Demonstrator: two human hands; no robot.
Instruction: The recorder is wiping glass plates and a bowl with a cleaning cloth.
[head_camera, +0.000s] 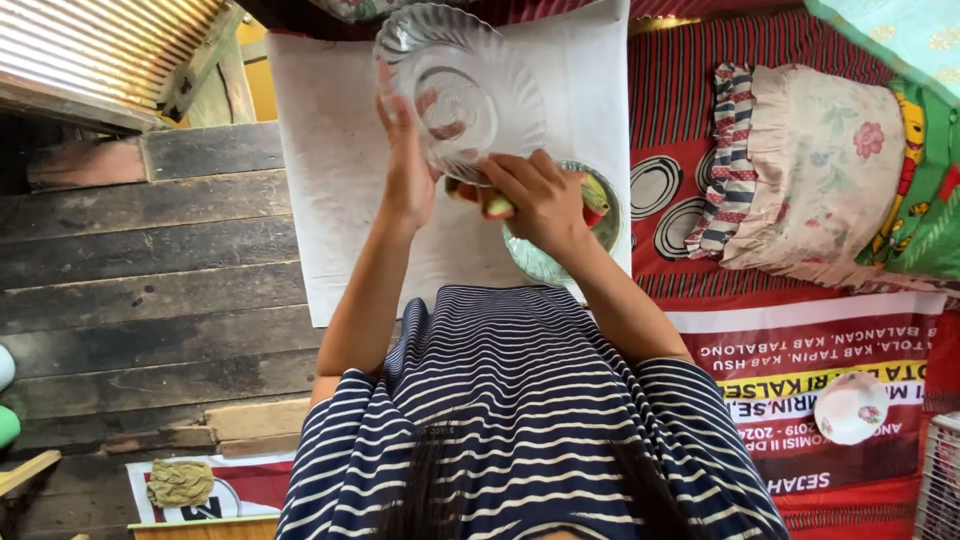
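1. Holding a clear fluted glass bowl (460, 90) tilted on edge above white paper (330, 200); left hand (405, 160) clamps its rim, fingers flat, to steady it.
2. Right hand (535, 195) presses a coloured cloth or sponge (500, 205), hard to tell which, at the bowl's lower edge.
3. Second glass bowl (600, 225) sits below, partly hidden.

Right hand (540, 200) covers the near rim of the green glass bowl (600, 225) and most of the red-green items in it, kind unclear. At 3 o'clock a white basket (942, 480) is cut by the frame edge. Round green object (6, 425) at 9 o'clock likewise cropped.
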